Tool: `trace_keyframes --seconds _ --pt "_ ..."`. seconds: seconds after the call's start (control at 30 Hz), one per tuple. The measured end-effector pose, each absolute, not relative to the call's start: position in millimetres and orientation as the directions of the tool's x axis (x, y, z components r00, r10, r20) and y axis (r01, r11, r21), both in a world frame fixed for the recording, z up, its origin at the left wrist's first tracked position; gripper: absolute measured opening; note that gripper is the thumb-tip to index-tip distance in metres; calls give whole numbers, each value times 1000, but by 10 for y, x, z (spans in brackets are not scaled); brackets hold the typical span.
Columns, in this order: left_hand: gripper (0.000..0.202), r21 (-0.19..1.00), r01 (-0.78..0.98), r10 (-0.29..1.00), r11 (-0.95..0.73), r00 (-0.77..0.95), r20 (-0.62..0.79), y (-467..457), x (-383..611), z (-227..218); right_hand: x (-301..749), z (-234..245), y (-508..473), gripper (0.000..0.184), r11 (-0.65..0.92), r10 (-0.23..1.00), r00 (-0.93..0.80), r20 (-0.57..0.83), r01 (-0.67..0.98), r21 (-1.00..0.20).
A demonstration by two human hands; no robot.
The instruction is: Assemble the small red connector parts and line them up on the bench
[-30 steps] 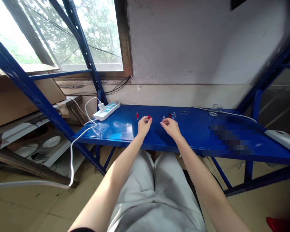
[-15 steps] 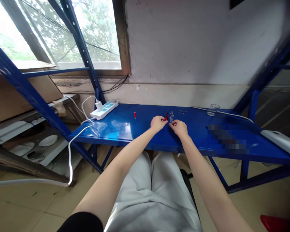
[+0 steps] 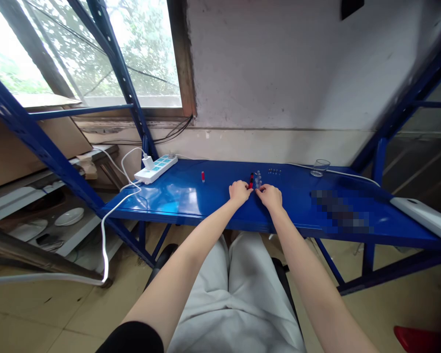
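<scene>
My left hand [image 3: 240,192] is closed, its fingers pinched on the near end of a small red and black stick-shaped piece [image 3: 251,179]. Close to its right is a clear, knobbly plastic strip [image 3: 257,179], possibly a terminal block. My right hand [image 3: 271,196] has its fingertips drawn together at the near end of that strip; the exact grip is too small to see. Farther back lies a row of several tiny metal pieces [image 3: 274,172], like screws. A small red piece with a pale lower end [image 3: 203,176] stands to the left.
The blue table [image 3: 161,196] carries a white power strip [image 3: 156,169] with a plug and cables on the left. At the right are a clear glass [image 3: 320,167], a blurred-out dark object [image 3: 340,211] and a white device [image 3: 424,218]. Blue posts rise at both ends.
The view has shifted slightly. The red and black piece now shows more upright beside the clear strip. Both hands stay close together at nearly the same spot.
</scene>
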State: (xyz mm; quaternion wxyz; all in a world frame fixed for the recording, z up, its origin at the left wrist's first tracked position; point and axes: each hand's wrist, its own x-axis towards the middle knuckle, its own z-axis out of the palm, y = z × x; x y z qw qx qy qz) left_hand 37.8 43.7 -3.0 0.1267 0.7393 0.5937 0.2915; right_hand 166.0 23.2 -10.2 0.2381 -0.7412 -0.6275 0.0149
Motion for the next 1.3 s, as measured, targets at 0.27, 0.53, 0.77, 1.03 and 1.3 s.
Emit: trace_keyframes --seconds 0.27,0.53,0.77,1.03,1.3 --pt "20 521 823 959 -228 96 268 500 421 -69 1667 -121 247 25 -102 938 211 275 925 -365" --pt "28 526 826 971 -202 98 218 488 375 -32 1671 -114 222 26 -104 943 212 255 920 -378" --pt "26 268 913 860 -307 145 490 506 -109 352 1651 -84 137 27 -55 904 249 348 875 -482" --pt "36 -2 985 796 -174 142 589 719 -962 670 1612 -84 87 18 84 789 315 528 796 -600" --pt "39 40 995 893 -93 65 446 844 -1125 236 1622 -96 73 18 103 785 298 544 802 -588"
